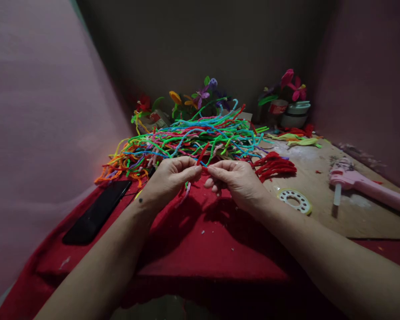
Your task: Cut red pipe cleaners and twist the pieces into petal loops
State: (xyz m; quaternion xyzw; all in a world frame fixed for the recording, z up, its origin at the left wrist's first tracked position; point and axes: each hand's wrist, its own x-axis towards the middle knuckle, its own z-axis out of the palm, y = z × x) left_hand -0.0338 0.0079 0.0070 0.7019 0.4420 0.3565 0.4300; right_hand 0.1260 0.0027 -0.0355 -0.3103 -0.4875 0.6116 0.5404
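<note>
Both of my hands meet over the middle of the red cloth point(220, 249), their fingertips nearly touching. Between thumb and fingers my left hand point(180, 172) pinches a red fuzzy stem point(203, 153), whose one end sticks up above the fingers. My right hand point(235, 178) pinches the same red stem from the other side, its lower fingers curled. Just behind the hands lies a large tangled heap of coloured fuzzy stems point(186, 138). To the right of it is a bundle of red stems point(275, 166).
A black phone point(96, 213) lies at the left. On the board point(370, 226) at the right are a pink glue gun point(373, 189) and a round holed disc point(294, 201). Fuzzy flowers point(202, 95) and a pale pot point(295, 114) stand at the back.
</note>
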